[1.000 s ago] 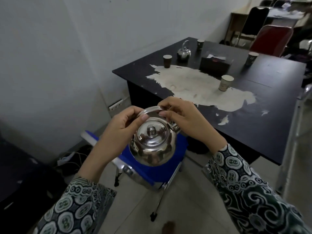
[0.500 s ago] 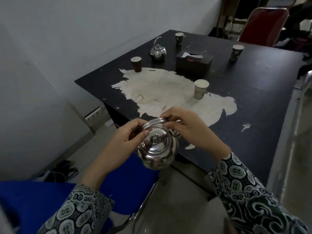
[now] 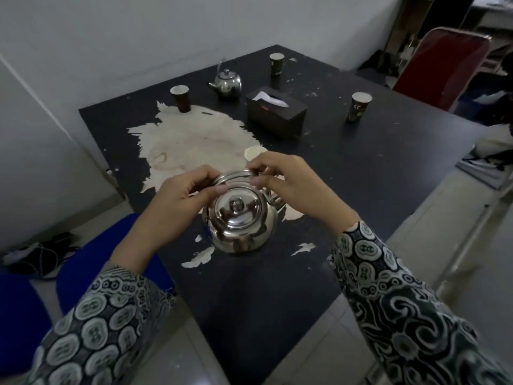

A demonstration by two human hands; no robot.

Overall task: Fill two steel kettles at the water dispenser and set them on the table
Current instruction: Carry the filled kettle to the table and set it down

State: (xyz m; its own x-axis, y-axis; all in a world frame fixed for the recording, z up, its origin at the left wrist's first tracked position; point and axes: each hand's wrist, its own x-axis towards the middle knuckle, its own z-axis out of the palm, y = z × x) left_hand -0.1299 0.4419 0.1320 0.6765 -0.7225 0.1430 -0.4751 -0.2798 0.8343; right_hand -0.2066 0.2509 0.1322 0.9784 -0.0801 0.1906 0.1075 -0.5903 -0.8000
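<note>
I have both hands on the near steel kettle (image 3: pixel 240 222), which is over the front part of the dark tabletop (image 3: pixel 374 173); I cannot tell whether its base is touching the surface or just above it. My left hand (image 3: pixel 177 202) has its fingers (image 3: pixel 219 189) curled closed around the left end of the arched handle (image 3: pixel 236 175), thumb pressed beside the lid. My right hand (image 3: pixel 294 184) pinches the same handle near its top, fingers (image 3: pixel 256 169) closed on the metal. The lid with its small knob (image 3: pixel 236 204) sits on the kettle, upright. The second steel kettle (image 3: pixel 226 84) stands upright at the far side of the tabletop, well apart from the one I hold. A dark paper cup (image 3: pixel 181 98) stands to its left, another (image 3: pixel 276 65) behind it to the right, and a third (image 3: pixel 358 106) farther right. A dark tissue box (image 3: pixel 276 113) sits between the far kettle and that third cup. A pale cup (image 3: pixel 254 153) is just beyond my right hand, partly hidden by it. A large worn pale patch (image 3: pixel 194 140) spreads across the tabletop's left half. A blue chair seat (image 3: pixel 91 262) is beside the tabletop on my left, and a red chair (image 3: pixel 441 65) stands at the far right.
</note>
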